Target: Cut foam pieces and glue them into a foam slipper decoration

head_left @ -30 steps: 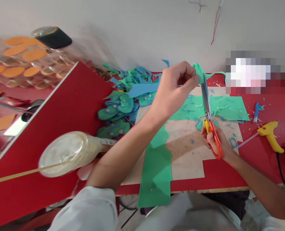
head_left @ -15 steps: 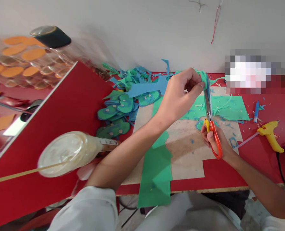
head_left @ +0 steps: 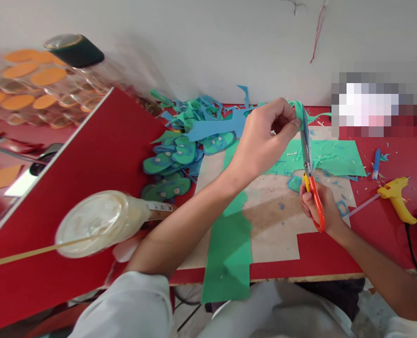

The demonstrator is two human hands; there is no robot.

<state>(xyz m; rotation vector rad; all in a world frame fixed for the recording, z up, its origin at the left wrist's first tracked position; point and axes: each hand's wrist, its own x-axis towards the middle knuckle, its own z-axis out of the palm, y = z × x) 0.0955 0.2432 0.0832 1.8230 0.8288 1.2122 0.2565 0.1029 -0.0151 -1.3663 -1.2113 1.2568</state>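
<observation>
My left hand (head_left: 264,134) pinches a small green felt piece (head_left: 299,112) between thumb and fingers, above the table. My right hand (head_left: 319,204) grips a pair of scissors (head_left: 314,192) with orange and yellow handles, its blades pointing up at the felt's right side. The blades look nearly closed. Under the hands lie a green felt strip (head_left: 342,157) with cut scraps on it and a beige sheet (head_left: 275,244). A longer green strip (head_left: 229,263) hangs over the table's front edge. Left of my left hand is a pile of blue-and-green slipper-shaped cutouts (head_left: 171,162).
A yellow glue gun (head_left: 398,197) with a cord and a blue marker (head_left: 376,163) lie at the right. Blue and green scraps (head_left: 197,110) heap at the back. A red panel (head_left: 88,188) and a cloudy plastic container (head_left: 95,223) stand at the left.
The scissors have closed further: the handles are nearer together and my right fingers have drawn in. My left hand stays in place with the felt.
</observation>
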